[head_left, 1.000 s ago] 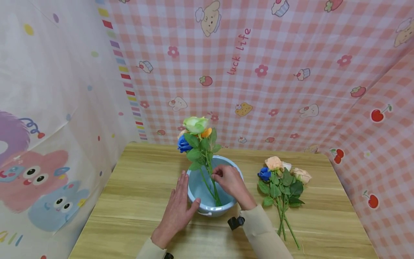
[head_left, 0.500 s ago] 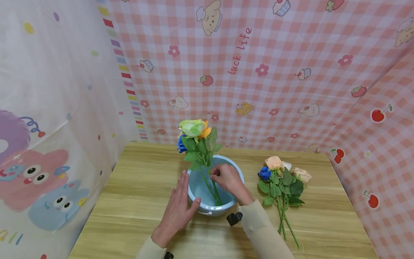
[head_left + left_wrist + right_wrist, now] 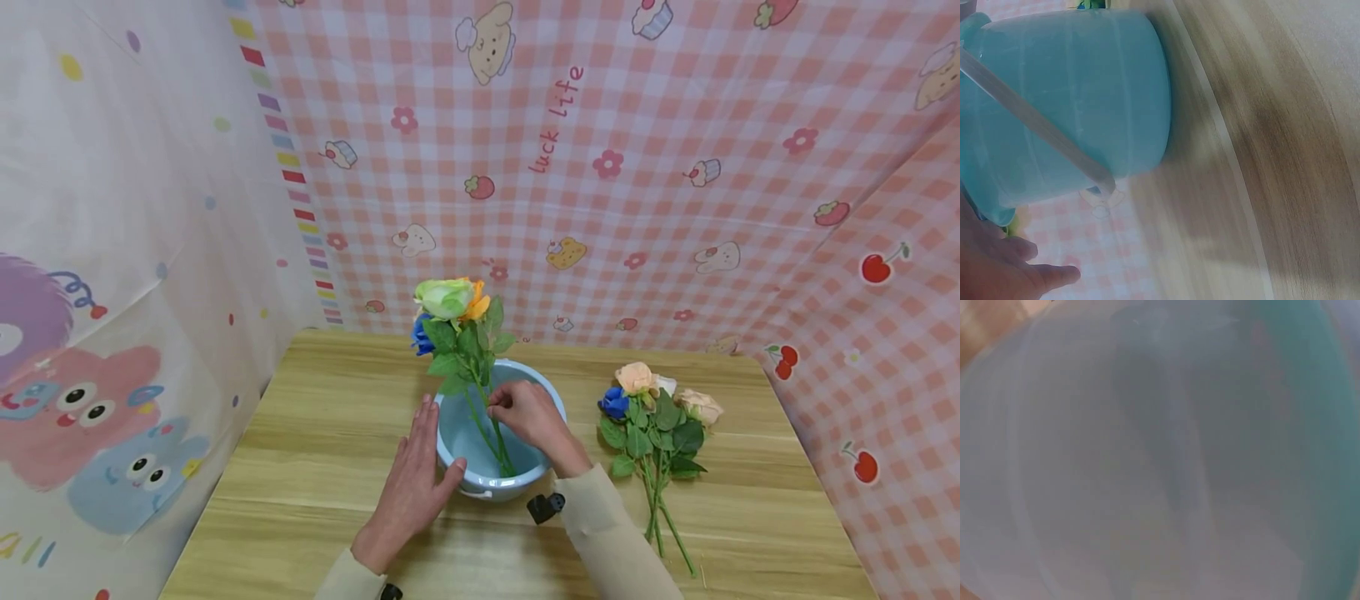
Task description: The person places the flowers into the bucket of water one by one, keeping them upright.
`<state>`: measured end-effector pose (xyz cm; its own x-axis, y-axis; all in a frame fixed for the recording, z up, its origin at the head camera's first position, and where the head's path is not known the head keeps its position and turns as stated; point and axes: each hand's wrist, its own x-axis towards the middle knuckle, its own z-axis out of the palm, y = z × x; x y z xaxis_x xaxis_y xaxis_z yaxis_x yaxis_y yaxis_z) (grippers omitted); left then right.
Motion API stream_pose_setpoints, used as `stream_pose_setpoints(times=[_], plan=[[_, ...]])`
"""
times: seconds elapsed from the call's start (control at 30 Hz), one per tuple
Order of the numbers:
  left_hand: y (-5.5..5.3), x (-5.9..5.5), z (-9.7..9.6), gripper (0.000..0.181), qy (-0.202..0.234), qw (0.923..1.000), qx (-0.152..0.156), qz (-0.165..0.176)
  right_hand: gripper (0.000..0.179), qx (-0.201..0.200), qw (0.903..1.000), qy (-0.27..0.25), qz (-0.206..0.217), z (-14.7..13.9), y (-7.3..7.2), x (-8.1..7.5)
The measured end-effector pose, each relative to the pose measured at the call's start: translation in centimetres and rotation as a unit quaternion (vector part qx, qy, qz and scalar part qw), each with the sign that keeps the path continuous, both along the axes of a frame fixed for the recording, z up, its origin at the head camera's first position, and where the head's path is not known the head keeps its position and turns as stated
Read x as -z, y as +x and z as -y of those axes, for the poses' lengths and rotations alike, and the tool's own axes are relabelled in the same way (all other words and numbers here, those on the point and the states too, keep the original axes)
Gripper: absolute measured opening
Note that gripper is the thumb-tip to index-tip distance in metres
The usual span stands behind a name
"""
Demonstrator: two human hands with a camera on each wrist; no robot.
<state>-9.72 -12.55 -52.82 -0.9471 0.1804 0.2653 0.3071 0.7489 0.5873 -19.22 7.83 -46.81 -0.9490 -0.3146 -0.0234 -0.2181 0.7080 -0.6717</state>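
A light blue bucket stands upright on the wooden table, with its pale handle hanging down in the left wrist view. Leaning to the left inside it are artificial flowers: a pale green rose, an orange flower and a blue rose. Inside the rim, my right hand pinches a green stem; its fingertips are partly hidden. My left hand rests against the bucket's left side, fingers straight. The right wrist view is filled by the blurred bucket wall.
To the right of the bucket lies a bunch of flowers, with peach roses, a blue rose and a white bloom. Printed cloth hangs behind the wooden table and at both sides.
The pale green rose has tipped slightly left and down, showing more of the orange flower. My right hand has shifted a little left with the stem. My left hand stays in place.
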Motion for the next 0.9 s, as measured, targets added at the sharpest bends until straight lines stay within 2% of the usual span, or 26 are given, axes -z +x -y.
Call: stream_pose_setpoints(times=[0.23, 0.5, 0.73, 0.9], plan=[[-0.1, 0.1, -0.1, 0.086, -0.001, 1.0000, 0.002, -0.006, 0.013, 0.011, 0.9994, -0.010, -0.032, -0.5, 0.7, -0.3], [0.0, 0.2, -0.1, 0.087, 0.002, 0.9999, 0.004, -0.009, 0.024, 0.047, 0.9951, -0.071, -0.051, -1.3, 2.1, -0.7], [0.1, 0.3, -0.1, 0.087, 0.006, 0.9999, 0.001, -0.009, 0.030, 0.064, 0.9829, -0.148, -0.090, -2.2, 3.3, -0.8], [0.1, 0.1, -0.1, 0.087, 0.006, 1.0000, -0.001, -0.002, 0.028, 0.079, 0.9716, -0.181, -0.130, -3.1, 4.1, -0.5]])
